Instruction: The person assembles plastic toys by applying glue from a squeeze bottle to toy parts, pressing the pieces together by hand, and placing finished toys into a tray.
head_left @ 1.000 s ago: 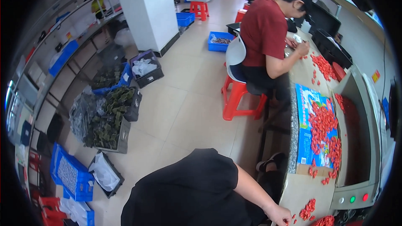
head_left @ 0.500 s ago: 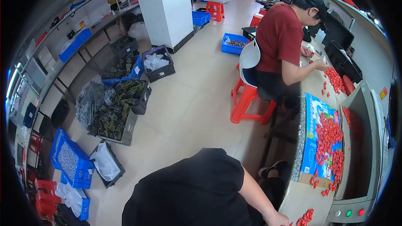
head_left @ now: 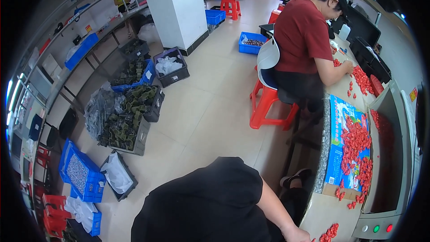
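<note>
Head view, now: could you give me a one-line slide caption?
Left hand at a bench beside small red pieces, with a co-worker in dark red seated farther along.

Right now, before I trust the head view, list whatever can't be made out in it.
Head view: the left hand, fingertips cut off by the lower edge, so any grip is unclear.
Head view: the right hand, outside the frame.
Head view: the nearest red pieces, partly cut off by the lower edge.
Head view: anything in the co-worker's hand, too small to tell.
</note>
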The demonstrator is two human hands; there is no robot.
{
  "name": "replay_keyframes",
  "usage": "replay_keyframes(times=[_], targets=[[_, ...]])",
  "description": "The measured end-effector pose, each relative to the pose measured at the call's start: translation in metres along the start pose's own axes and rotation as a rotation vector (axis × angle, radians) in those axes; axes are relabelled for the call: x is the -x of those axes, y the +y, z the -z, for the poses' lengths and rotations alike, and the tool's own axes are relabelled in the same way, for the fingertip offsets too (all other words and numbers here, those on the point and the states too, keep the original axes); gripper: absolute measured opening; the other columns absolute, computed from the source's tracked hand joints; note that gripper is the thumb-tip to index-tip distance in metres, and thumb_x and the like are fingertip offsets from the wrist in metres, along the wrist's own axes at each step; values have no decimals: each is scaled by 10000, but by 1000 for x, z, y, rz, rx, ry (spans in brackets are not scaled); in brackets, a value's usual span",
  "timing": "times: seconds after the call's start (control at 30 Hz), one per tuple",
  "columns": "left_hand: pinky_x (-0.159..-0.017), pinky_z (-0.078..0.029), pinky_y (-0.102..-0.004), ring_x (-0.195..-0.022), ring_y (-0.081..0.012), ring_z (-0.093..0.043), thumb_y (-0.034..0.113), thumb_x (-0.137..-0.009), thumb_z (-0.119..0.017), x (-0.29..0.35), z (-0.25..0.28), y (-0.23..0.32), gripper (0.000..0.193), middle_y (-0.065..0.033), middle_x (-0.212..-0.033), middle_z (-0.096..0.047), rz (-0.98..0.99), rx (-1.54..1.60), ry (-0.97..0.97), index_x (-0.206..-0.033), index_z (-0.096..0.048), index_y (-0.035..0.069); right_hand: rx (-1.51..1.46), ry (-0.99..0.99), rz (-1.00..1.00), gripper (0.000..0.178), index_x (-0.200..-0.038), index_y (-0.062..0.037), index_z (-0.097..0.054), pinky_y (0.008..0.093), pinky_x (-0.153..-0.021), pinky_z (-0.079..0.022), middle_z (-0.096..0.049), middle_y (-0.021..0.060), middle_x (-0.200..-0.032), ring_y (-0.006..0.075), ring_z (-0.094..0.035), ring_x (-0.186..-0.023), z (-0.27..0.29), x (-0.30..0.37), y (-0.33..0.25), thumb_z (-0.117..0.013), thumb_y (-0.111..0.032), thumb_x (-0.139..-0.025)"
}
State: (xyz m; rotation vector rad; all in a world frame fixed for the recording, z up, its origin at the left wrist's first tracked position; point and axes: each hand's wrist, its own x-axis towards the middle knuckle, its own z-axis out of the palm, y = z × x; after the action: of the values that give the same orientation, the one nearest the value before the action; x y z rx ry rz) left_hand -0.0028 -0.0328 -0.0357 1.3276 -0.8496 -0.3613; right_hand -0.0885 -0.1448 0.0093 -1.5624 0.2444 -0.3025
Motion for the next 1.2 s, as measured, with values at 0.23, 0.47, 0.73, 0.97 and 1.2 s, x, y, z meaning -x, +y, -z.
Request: replay_keyframes(times=[0.23, 0.47, 0.73, 0.97, 1.2], targets=[[-603, -440, -293, -654, -162, -545, 184, -818, -483, 3, 3, 10, 206, -95, -729, -595, -27, -12, 15, -839, -566, -4, 50, 74, -43, 136, -758, 51, -526, 275, -534, -493, -562, 132, -685, 183, -538, -597, -7, 0, -5, -589, -69, -765], [-595, -437, -298, -648, -167, -544, 185, -815, -486, 0, 4, 0, 203, -99, -727, -593, -68, -72, 41, -852, -571, 4, 41, 38, -70, 113, -763, 38, -515, 263, -550, -475, -556, 121, -682, 178, -533, -599, -10, -1, -11, -565, -62, -776], [-609, -442, -291, -662, -172, -560, 193, -816, -489, -1, -6, -5, 200, -91, -744, -606, -41, -1, 2, -870, -575, 21, 5, 39, -134, 101, -768, 22, -517, 259, -557, -462, -556, 125, -710, 180, -534, -629, 1, 3, -9, -555, -70, -785], [-602, -472, -308, -673, -198, -573, 108, -743, -584, 16, 16, 35, 183, -130, -749, -584, 120, 310, 10, -879, -549, -9, 38, 9, -124, 112, -870, 8, -558, 226, -610, -464, -578, 72, -800, 124, -555, -711, 4, -4, 20, -526, -92, -831], [-655, -421, -225, -752, -115, -501, 43, -820, -488, 13, 35, 52, 192, -60, -868, -488, 258, -156, -45, -1008, -516, 14, -125, -2, -81, 40, -800, 39, -578, 213, -618, -470, -576, 77, -784, 115, -559, -671, -20, -7, -1, -555, 36, -767]])
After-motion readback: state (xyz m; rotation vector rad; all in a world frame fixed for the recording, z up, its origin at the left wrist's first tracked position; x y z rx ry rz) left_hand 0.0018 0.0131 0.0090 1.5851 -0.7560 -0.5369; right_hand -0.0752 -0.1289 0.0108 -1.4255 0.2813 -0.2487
